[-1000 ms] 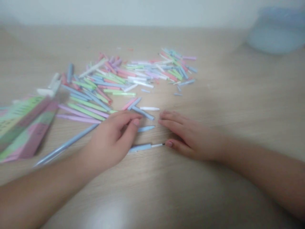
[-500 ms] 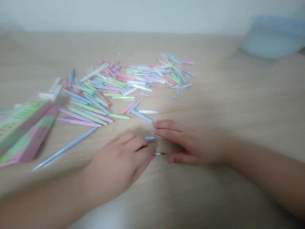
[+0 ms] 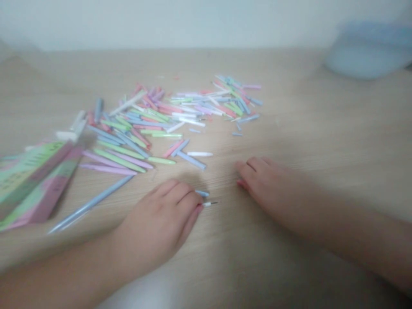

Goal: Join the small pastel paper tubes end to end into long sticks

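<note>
My left hand (image 3: 164,216) rests low over the wooden table, thumb and forefinger pinched on a thin white pen refill (image 3: 207,204) with a dark, narrow tip pointing right. Just behind that tip, a blue pen piece (image 3: 202,193) sticks out from beside the same hand; whether the hand also grips it cannot be made out. To the right, apart from the refill, is my right hand (image 3: 268,182). Its fingers are bent and close together, the thumb tucked below, and anything between them is hidden. The picture is blurry.
A wide pile of pastel pen parts (image 3: 189,109) spreads across the table (image 3: 305,128) beyond my hands. Printed cardboard boxes (image 3: 54,189) lie at left, near a long blue pen barrel (image 3: 93,204). A translucent bluish container (image 3: 370,51) stands at back right.
My right hand has drawn away to the right from the refill's tip, and its outstretched fingers have curled in. My left hand has shifted slightly left, still holding the refill.
</note>
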The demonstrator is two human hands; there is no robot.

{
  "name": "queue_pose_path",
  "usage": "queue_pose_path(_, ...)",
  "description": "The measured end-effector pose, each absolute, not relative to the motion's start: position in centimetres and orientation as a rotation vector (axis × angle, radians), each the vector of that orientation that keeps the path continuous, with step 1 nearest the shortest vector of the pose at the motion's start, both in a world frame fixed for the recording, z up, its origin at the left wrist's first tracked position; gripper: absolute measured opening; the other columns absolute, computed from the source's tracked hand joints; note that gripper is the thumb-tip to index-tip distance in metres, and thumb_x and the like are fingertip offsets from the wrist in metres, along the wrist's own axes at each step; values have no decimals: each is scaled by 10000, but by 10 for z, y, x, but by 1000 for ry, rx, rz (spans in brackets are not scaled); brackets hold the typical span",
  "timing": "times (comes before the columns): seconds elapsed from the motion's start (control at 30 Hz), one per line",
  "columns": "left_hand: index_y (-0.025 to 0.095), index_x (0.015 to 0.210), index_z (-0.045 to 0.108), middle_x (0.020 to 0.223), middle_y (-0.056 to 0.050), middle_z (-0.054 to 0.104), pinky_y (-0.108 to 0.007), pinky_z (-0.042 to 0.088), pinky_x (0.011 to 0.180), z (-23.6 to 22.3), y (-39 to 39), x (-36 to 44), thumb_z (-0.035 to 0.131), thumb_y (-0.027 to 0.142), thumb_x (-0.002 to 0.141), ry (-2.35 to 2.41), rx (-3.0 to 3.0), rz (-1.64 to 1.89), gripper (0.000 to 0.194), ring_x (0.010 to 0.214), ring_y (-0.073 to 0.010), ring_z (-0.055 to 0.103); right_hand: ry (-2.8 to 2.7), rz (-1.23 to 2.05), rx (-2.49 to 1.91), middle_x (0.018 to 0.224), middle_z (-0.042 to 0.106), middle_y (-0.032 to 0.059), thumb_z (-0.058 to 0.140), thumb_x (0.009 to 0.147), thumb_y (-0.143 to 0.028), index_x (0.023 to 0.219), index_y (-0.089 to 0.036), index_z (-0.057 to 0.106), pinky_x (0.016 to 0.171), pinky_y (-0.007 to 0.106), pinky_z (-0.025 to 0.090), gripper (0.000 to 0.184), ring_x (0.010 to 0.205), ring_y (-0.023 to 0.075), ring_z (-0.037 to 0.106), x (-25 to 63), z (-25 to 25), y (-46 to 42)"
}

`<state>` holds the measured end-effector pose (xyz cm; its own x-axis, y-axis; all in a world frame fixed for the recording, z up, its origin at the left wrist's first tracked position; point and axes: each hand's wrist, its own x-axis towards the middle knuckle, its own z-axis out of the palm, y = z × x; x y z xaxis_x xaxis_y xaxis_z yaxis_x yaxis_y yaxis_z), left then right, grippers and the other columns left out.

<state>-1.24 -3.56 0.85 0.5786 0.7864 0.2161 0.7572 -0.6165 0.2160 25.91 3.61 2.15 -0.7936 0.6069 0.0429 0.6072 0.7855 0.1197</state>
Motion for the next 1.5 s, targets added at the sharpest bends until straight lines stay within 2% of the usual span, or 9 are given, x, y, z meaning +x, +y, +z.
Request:
queue_pose_path(0.03, 189, 994, 695, 918, -72, 662, -433, 499, 841, 9, -35, -12, 513, 240, 1066, 1329, 2697, 441, 202, 913, -275, 608, -2988, -169, -1000, 960, 706, 133, 542, 1011, -116, 1037, -132, 697, 816, 434, 575, 158, 854, 285, 669, 259, 23, 36)
queue_pose_path(0.1, 194, 984, 698, 918, -71, 665, -442, 499, 850, 9, -35, -12, 513, 246, 1065, 1340, 2688, 433, 208, 920, -279, 609, -3013, -103, -985, 931, 694, 104, 555, 937, -16, 932, -165, 683, 805, 389, 561, 197, 855, 266, 666, 257, 27, 35)
queue_pose_path(0.2, 203, 1008, 702, 939, -68, 676, -450, 500, 869, 8, -35, -12, 523, 252, 1061, 1357, 2665, 442, 194, 939, -282, 614, -3018, -118, -977, 894, 696, 106, 534, 872, 50, 900, -153, 684, 744, 359, 544, 255, 819, 260, 669, 252, 34, 34)
queue_pose_path(0.37, 210, 1024, 702, 968, -64, 685, -460, 495, 906, 7, -36, -13, 528, 261, 1060, 1389, 2624, 464, 184, 957, -278, 618, -3100, -290, -862, 874, 697, 141, 539, 843, 43, 914, -121, 693, 718, 400, 535, 235, 789, 292, 664, 246, 33, 31)
queue_pose_path(0.43, 206, 1027, 703, 968, -64, 686, -463, 493, 908, 7, -37, -13, 527, 262, 1061, 1401, 2615, 477, 188, 958, -279, 617, -3112, -253, -820, 883, 697, 140, 540, 871, 23, 921, -130, 683, 708, 404, 536, 215, 802, 298, 665, 245, 30, 32)
queue_pose_path(0.53, 202, 1040, 704, 971, -64, 685, -460, 494, 893, 8, -36, -14, 525, 251, 1058, 1390, 2622, 498, 186, 955, -281, 619, -3013, 149, -790, 913, 712, 99, 521, 974, -59, 941, -180, 641, 714, 366, 553, 173, 798, 248, 671, 244, 25, 33)
queue_pose_path(0.63, 198, 1031, 704, 962, -66, 680, -448, 492, 879, 9, -35, -15, 520, 249, 1056, 1376, 2624, 491, 192, 945, -279, 620, -2909, 444, -724, 920, 723, 62, 516, 1002, -83, 941, -205, 616, 737, 347, 562, 169, 788, 215, 673, 242, 25, 34)
queue_pose_path(1.03, 212, 1030, 697, 968, -58, 670, -441, 483, 900, 6, -35, -15, 501, 263, 1068, 1391, 2553, 492, 206, 963, -272, 614, -2798, 598, -722, 879, 711, 37, 590, 1008, -147, 964, -197, 667, 709, 314, 487, 101, 769, 197, 638, 244, 15, 41)
queue_pose_path(1.5, 212, 1007, 696, 963, -58, 680, -426, 480, 894, 8, -33, -14, 502, 290, 1069, 1424, 2483, 517, 217, 954, -262, 619, -2692, 772, -758, 975, 742, 45, 573, 1027, -138, 1087, -193, 696, 856, 325, 514, 147, 903, 188, 661, 248, 13, 45)
